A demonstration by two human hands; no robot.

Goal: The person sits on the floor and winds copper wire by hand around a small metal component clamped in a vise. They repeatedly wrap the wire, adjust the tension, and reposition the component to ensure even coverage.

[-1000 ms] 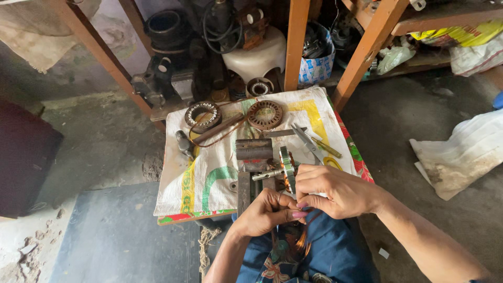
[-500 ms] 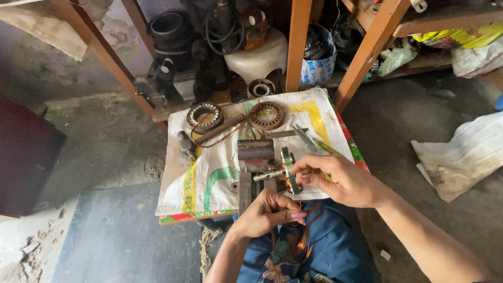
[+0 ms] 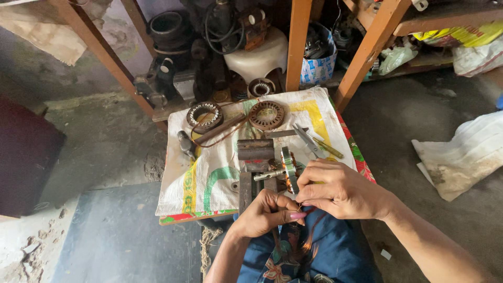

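Fingers of left hand [image 3: 264, 214] and right hand [image 3: 340, 189] pinched on copper wire [image 3: 299, 207] beside stator [image 3: 288, 169]; likely to snap or kink if tugged hard.

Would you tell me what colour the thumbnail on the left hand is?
Pink, on the left hand, head view.

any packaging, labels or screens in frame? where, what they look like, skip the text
Printed woven sack: spread flat over the low table, white with green and yellow shapes.
Blue-and-white patterned bag: under the shelf, behind the table.
Yellow printed wrapper: shelf, top right.
White sack: floor, right.
No screens.
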